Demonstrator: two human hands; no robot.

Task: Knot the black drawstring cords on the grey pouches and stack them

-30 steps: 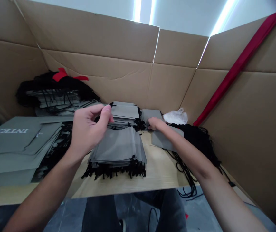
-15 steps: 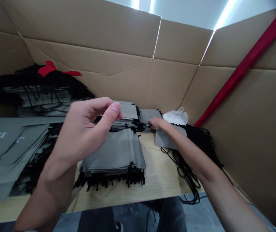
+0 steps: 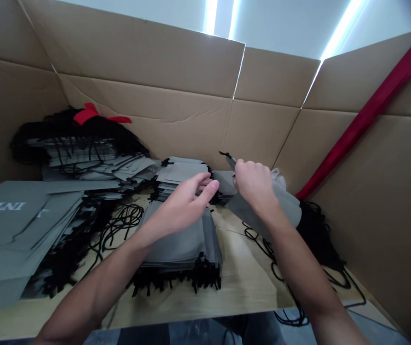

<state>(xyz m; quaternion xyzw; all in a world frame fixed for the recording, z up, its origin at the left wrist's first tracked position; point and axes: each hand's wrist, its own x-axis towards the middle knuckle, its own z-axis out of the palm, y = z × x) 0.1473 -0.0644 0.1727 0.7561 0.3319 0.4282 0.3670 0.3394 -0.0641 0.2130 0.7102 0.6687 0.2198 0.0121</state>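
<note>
My right hand (image 3: 254,184) is closed on a grey pouch (image 3: 231,161), raised above the back right of the table; black knotted cord ends stick out at its tip. Part of the pouch is hidden by the hand and forearm. My left hand (image 3: 191,199) is empty, its fingers loosely curved and apart from the thumb. It hovers over a neat stack of grey pouches (image 3: 180,244) with black cord ends along the front edge. Behind that stack lies another pile of grey pouches (image 3: 183,168), with a smaller one (image 3: 224,179) beside it.
Large grey printed bags (image 3: 7,230) lie on the left. Behind them are bundled bags with black cords (image 3: 76,143) and a red strip (image 3: 87,114). Loose black cords (image 3: 128,218) lie between. More black cord (image 3: 316,235) hangs at the right. Cardboard walls (image 3: 136,96) enclose the table (image 3: 241,282).
My right hand has lifted a grey pouch from the small pile at the back and drawn it nearer. My left hand has moved right and its fingers have loosened.
</note>
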